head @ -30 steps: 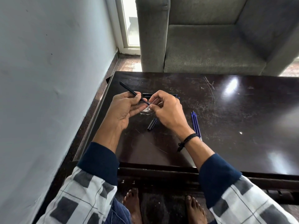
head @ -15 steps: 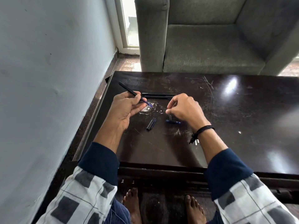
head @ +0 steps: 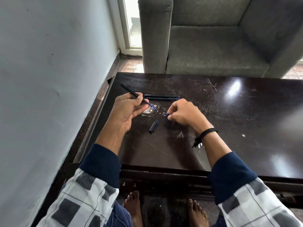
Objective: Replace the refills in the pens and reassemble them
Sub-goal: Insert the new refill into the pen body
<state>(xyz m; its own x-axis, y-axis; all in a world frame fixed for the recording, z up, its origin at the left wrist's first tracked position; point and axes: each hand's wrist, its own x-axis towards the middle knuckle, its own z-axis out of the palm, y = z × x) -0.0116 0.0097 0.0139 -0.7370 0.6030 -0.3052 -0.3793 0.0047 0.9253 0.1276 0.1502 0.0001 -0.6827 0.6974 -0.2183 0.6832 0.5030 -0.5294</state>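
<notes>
My left hand (head: 126,110) grips a black pen barrel (head: 129,91) that points up and to the left, with a blue refill tip (head: 151,106) sticking out of its near end. My right hand (head: 183,113) pinches a small dark blue pen tip piece (head: 166,114) just above the dark table (head: 229,128). A black pen cap (head: 153,126) lies loose on the table between and below the hands. Two more dark pens (head: 162,97) lie side by side beyond the hands.
A grey armchair (head: 213,43) stands behind the table. A pale wall (head: 49,79) runs along the left, close to the table's left edge. A whitish worn patch (head: 148,112) marks the tabletop under the left hand. My bare feet show below the table's near edge.
My right hand left the pen in my left hand, dropped to the table on the right, picked up the small tip piece and came back toward the left. The left hand stayed put.
</notes>
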